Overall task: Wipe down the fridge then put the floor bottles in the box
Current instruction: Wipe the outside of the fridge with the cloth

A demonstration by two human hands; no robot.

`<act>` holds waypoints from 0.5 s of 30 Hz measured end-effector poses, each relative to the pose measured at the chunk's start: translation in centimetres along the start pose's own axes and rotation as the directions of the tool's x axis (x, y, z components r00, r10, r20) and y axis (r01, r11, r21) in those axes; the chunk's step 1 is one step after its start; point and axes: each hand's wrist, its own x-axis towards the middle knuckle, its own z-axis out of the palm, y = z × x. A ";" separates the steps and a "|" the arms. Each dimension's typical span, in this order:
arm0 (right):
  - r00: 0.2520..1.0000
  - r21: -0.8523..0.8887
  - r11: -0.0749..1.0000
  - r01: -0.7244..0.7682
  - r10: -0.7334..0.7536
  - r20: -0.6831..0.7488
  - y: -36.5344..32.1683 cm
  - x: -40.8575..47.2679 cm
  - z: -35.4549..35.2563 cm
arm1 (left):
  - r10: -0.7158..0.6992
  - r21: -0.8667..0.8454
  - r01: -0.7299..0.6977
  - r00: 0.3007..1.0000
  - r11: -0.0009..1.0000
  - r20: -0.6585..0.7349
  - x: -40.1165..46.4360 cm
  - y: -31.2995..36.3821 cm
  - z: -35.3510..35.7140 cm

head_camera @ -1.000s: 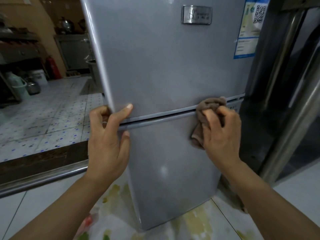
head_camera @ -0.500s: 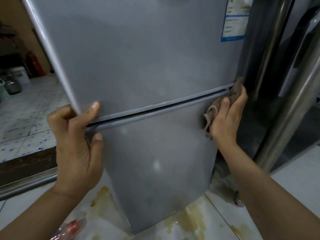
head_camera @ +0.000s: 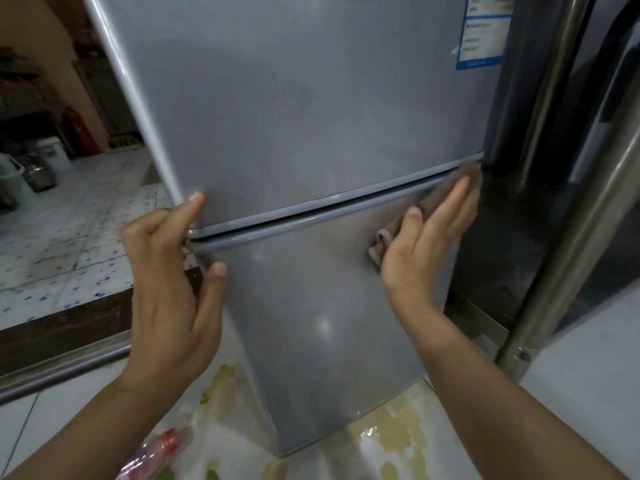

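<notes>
A grey two-door fridge [head_camera: 294, 116] fills the middle of the head view. My left hand [head_camera: 166, 292] grips its left corner at the seam between the doors, thumb and forefinger on the front, the other fingers curled round the side. My right hand [head_camera: 422, 244] presses a brown cloth [head_camera: 381, 242] flat against the lower door's top right, just under the seam, fingers straight. A clear plastic bottle [head_camera: 156, 452] with red on it lies on the floor at the bottom left, partly cut off.
A steel pole [head_camera: 568, 237] and a dark steel appliance stand close on the right. Yellow wet stains [head_camera: 398, 434] cover the tiles at the fridge's foot. Behind a dark threshold [head_camera: 62, 327] on the left are a red fire extinguisher [head_camera: 81, 129] and pots and buckets [head_camera: 41, 168].
My right hand slid the cloth along the seam to the fridge's right edge, then came down a little with its fingers flattened. My left hand kept its hold on the left corner.
</notes>
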 end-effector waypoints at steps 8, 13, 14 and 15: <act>0.966 -0.147 0.969 0.200 -0.170 0.193 4.0 -9.7 0.2 | -0.069 0.008 0.068 0.997 0.998 0.047 -2.3 0.0 0.2; 0.968 -0.165 0.979 0.124 -0.083 0.236 4.0 -11.5 0.3 | -0.150 -0.012 0.153 0.980 0.988 0.130 -2.8 -0.3 -0.9; 0.969 -0.131 0.982 0.139 -0.108 0.222 2.8 -10.7 0.5 | -0.143 -0.015 0.147 0.980 0.989 0.140 -2.9 -0.4 -1.1; 0.968 -0.101 0.980 0.172 -0.149 0.203 1.2 -9.6 0.8 | -0.130 -0.019 0.134 0.980 0.991 0.154 -3.0 -0.4 -1.3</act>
